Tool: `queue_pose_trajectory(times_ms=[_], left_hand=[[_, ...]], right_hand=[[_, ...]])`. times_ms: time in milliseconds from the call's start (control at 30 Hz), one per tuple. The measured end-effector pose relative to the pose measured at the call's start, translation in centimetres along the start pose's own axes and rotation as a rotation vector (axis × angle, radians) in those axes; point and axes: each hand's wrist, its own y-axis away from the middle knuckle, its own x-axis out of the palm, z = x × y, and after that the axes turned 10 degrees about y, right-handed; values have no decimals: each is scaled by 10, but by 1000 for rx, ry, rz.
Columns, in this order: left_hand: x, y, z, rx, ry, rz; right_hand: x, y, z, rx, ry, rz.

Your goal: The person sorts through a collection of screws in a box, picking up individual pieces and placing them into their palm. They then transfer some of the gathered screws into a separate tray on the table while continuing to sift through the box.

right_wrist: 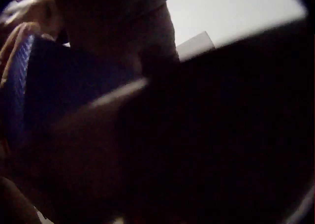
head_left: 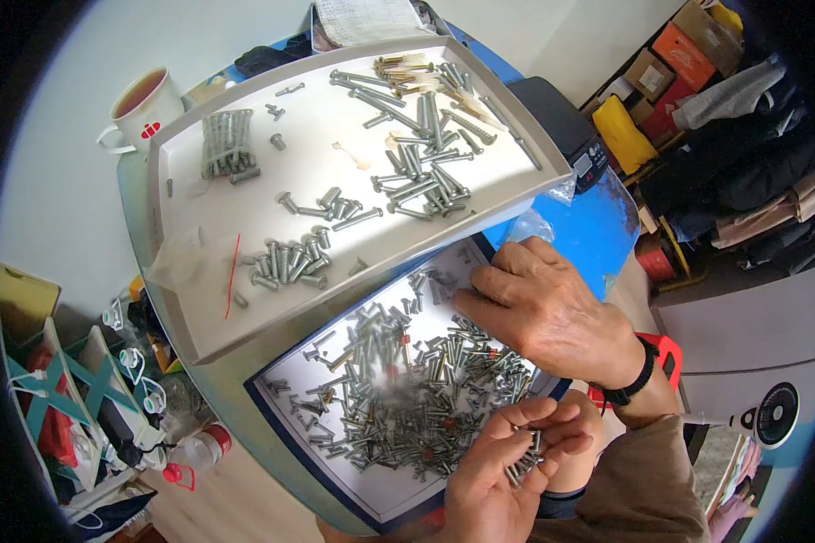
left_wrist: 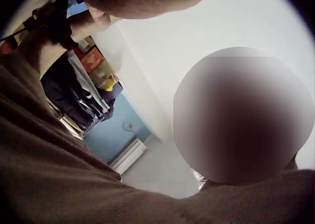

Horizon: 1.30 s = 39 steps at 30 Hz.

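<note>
My left hand (head_left: 507,471) is turned palm up, fingers curled round several small metal screws (head_left: 523,463). It is at the near right corner of a blue-edged tray (head_left: 273,418) heaped with loose screws (head_left: 398,434). Back upward, my right hand (head_left: 552,308) reaches over that tray's far right side, its fingers bent. Its fingertips are partly hidden, and I cannot tell whether they pinch anything. A blurred patch lies over the heap's middle. Both wrist views miss the screws; the right one is mostly dark, with a blue surface (right_wrist: 64,81).
A larger white tray (head_left: 186,262) overlaps the far side of the blue-edged one, carrying sorted groups of bolts, a bagged bundle (head_left: 227,140) and a red strip (head_left: 233,276). A cup of tea (head_left: 145,104) stands at its left. A black scale (head_left: 561,131) is at the right.
</note>
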Motion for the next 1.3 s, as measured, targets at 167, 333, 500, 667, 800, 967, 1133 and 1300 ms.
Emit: queue_pose_trajectory(times_ms=[167,333,500,667,800,967,1133,1300], left_hand=[[2,0,-3,52,27,-2],[2,-2,-4,123,6,-11],[-1,-3,-4,156,36,9],[-8,-3,-2,172,102,-32],[-22,-6,-4,143,190,102],[-9,-8,-1,124,196,13],[-11,-8,-1,-9,114,10],[-5,-7,-2,-93,39,25]], right_hand=[[5,0,-1,-22,-1,-87],[3,1,-5,-57,-1,-55],[-11,9,-8,-20,-157,-146],[-36,30,-1,-21,-412,-295],[-42,38,10,-111,-568,-247],[-41,38,6,-53,-664,-287],[-22,28,-8,143,-606,-234],[0,22,-8,102,-464,-206]])
